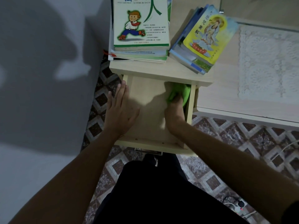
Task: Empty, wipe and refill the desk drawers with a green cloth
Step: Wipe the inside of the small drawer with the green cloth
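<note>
Pulled-out drawer [145, 97], seen from above. L. hand [120, 109] lies flat w/ fingers straight along the drawer's left wall. R. hand [174, 110] is inside, fingers bunched around the green cloth [178, 92] — cloth sits at the far right corner of the drawer floor. Beyond, on the bench [178, 75]: two book stacks — cartoon-cover stack [140, 28] and yellow-cover stack [202, 41].

bare forearms, no sleeves, black trousers [153, 191]
</note>
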